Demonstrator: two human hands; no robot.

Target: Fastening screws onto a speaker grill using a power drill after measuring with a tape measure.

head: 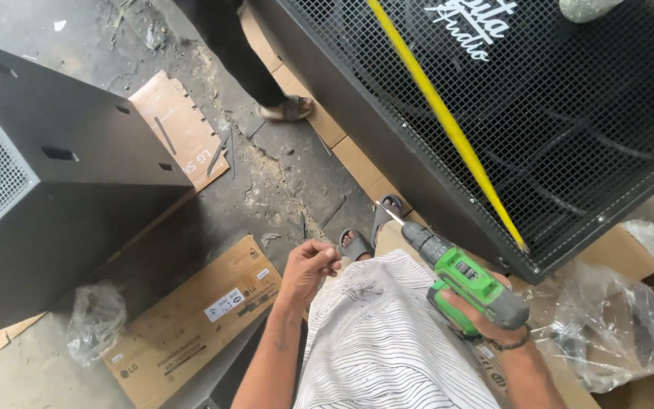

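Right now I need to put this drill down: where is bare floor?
Bare grey concrete floor lies between the black speaker cabinet on the left and the big grilled black speaker. By the right hand, clear plastic bags and brown cardboard crowd it.

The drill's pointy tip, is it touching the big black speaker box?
Apart. The head view shows the drill in the right hand, its tip pointing at the floor, with cardboard showing between it and the black speaker box.

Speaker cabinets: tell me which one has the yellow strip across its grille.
The large cabinet at upper right, beside the drill; a yellow strip crosses its grille diagonally. The left cabinet has none.
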